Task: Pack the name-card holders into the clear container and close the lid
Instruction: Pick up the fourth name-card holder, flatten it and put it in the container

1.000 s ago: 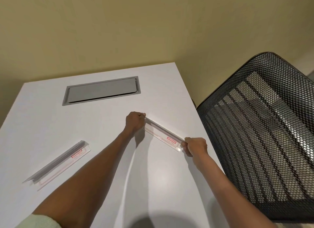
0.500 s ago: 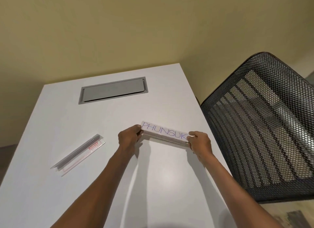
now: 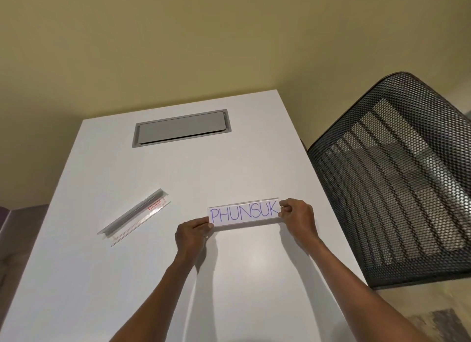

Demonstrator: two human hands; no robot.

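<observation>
A clear name-card holder [image 3: 244,213] with a white card reading "PHUNSUK" in purple is held upright, facing me, just above the white table [image 3: 229,278]. My left hand [image 3: 192,233] pinches its left end and my right hand [image 3: 297,214] pinches its right end. A second clear name-card holder [image 3: 135,217] with a small red label lies flat and slanted on the table to the left, apart from both hands. No clear container is in view.
A grey cable hatch [image 3: 181,128] is set into the table's far part. A black mesh chair back [image 3: 397,183] stands close against the table's right edge. A yellowish wall rises behind the table.
The held holder has been turned from lying slanted and edge-on to upright and level, so its "PHUNSUK" card faces me. The view has swung left.
</observation>
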